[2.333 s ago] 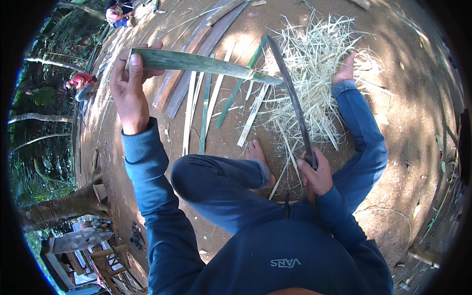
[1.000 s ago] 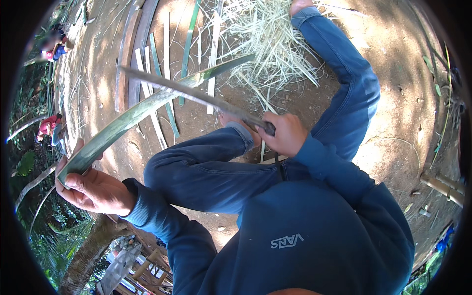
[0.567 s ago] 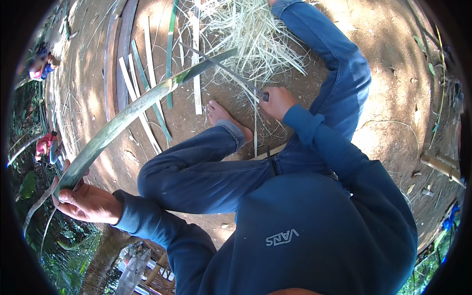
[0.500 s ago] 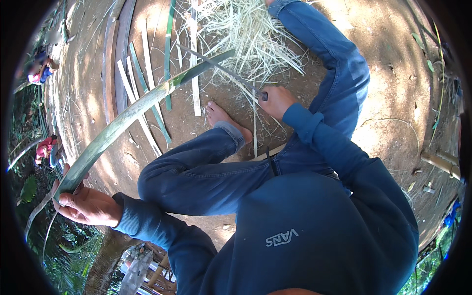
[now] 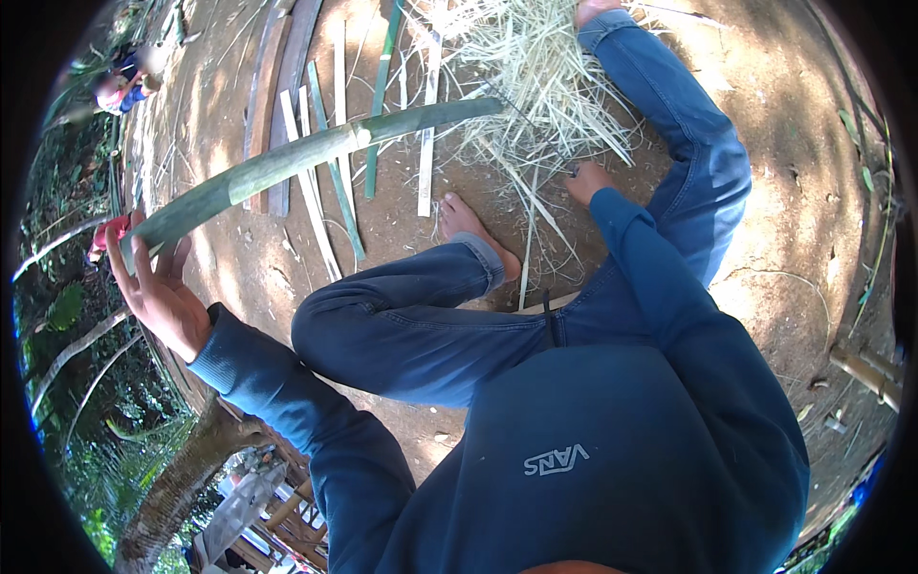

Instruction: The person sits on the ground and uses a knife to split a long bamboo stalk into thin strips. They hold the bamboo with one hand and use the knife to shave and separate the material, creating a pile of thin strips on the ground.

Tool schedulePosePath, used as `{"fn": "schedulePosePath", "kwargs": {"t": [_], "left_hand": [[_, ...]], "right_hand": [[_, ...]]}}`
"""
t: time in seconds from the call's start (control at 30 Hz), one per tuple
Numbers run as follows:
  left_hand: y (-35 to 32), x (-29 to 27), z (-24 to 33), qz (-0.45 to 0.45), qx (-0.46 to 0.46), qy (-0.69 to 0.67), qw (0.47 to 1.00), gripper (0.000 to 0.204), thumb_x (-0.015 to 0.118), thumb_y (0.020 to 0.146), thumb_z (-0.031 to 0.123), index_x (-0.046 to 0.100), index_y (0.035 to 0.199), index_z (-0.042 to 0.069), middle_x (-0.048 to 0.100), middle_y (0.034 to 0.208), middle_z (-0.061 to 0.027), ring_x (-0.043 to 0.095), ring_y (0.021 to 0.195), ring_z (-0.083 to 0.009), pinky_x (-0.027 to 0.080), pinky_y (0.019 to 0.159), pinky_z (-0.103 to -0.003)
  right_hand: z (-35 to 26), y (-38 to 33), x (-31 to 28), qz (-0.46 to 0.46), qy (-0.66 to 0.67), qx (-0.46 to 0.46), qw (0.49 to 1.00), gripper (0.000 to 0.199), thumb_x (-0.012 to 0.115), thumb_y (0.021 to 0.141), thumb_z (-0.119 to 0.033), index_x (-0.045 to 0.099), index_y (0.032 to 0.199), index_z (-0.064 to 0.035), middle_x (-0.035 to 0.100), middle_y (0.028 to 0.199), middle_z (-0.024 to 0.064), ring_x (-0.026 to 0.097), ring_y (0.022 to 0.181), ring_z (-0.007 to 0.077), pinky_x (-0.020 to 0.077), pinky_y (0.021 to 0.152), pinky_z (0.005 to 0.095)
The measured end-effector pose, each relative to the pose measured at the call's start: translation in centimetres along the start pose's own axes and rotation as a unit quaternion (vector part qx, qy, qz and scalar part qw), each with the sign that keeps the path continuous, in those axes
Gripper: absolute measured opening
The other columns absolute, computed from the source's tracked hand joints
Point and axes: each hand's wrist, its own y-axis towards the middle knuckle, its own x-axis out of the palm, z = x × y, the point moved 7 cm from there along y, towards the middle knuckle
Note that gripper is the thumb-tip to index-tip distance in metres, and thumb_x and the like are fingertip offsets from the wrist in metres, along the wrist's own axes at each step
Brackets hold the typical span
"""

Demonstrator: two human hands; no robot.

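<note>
A long green split bamboo strip [image 5: 277, 170] slants up across the view from left to right, a paler node ring around its middle. My left hand [image 5: 170, 298] supports its near end loosely, fingers stretched up along and around it. To the right, beyond my bent knee, my right hand [image 5: 589, 182] is closed on the dark handle of a long thin knife. The knife's blade [image 5: 519, 112] shows only as a faint dark line toward the bamboo's far tip; whether they touch, I cannot tell.
A heap of pale bamboo shavings [image 5: 535, 67] lies beyond my bare foot [image 5: 466, 218]. Several cut strips [image 5: 428, 124] and dark planks [image 5: 287, 96] rest on the dirt at the far left. A tree trunk [image 5: 172, 478] stands lower left; another person [image 5: 124, 84] sits far left.
My left hand has risen and shifted right with the bamboo, its fingers straighter now. The bamboo lies flatter. My right hand has moved slightly right and away from me with the knife.
</note>
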Motion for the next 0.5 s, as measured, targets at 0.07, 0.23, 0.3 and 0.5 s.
{"fn": "schedulePosePath", "kwargs": {"t": [0.07, 0.23, 0.3, 0.5], "left_hand": [[0.2, 0.1, 0.4, -0.101, 0.001, -0.095, 0.990, 0.047, 0.045, 0.095, 0.008, 0.031, 0.139, 0.001, 0.048, 0.131, -0.0255, 0.062, 0.104, -0.0284, 0.057, 0.079, -0.034], [1.0, 1.0, 1.4, -0.136, 0.044, -0.094, 0.985, 0.048, 0.048, 0.092, 0.000, 0.032, 0.138, 0.000, 0.045, 0.131, -0.0290, 0.064, 0.099, -0.0296, 0.059, 0.079, -0.033], [1.2, 1.3, 1.8, -0.121, 0.064, -0.103, 0.985, 0.039, 0.053, 0.091, 0.003, 0.041, 0.128, -0.003, 0.055, 0.119, -0.0255, 0.067, 0.090, -0.0283, 0.060, 0.074, -0.032], [1.8, 3.1, 1.8, -0.006, 0.109, -0.044, 0.993, 0.021, 0.065, 0.088, 0.017, 0.049, 0.097, 0.006, 0.062, 0.077, -0.0070, 0.064, 0.057, -0.0162, 0.055, 0.050, -0.026]], "right_hand": [[-1.0, -1.2, -0.4, -0.033, 0.041, 0.012, 0.999, 0.035, 0.062, 0.078, -0.032, 0.069, 0.094, -0.0018, 0.067, 0.096, 0.0208, 0.064, 0.092, 0.0359, 0.0494, 0.083, 0.0417], [-0.8, -1.0, -0.9, -0.011, 0.040, 0.004, 0.999, 0.036, 0.062, 0.077, -0.033, 0.069, 0.091, -0.0010, 0.067, 0.084, 0.0203, 0.066, 0.080, 0.0343, 0.0500, 0.076, 0.0410], [-1.6, -1.4, -1.0, 0.020, 0.025, -0.019, 0.999, 0.036, 0.061, 0.078, -0.031, 0.066, 0.091, 0.0026, 0.065, 0.077, 0.0203, 0.066, 0.071, 0.0315, 0.0507, 0.069, 0.0398], [-7.2, -6.3, -3.0, 0.057, 0.092, -0.134, 0.985, 0.037, 0.063, 0.076, -0.033, 0.064, 0.089, 0.0021, 0.064, 0.078, 0.0240, 0.063, 0.075, 0.0389, 0.0497, 0.070, 0.0449]]}}
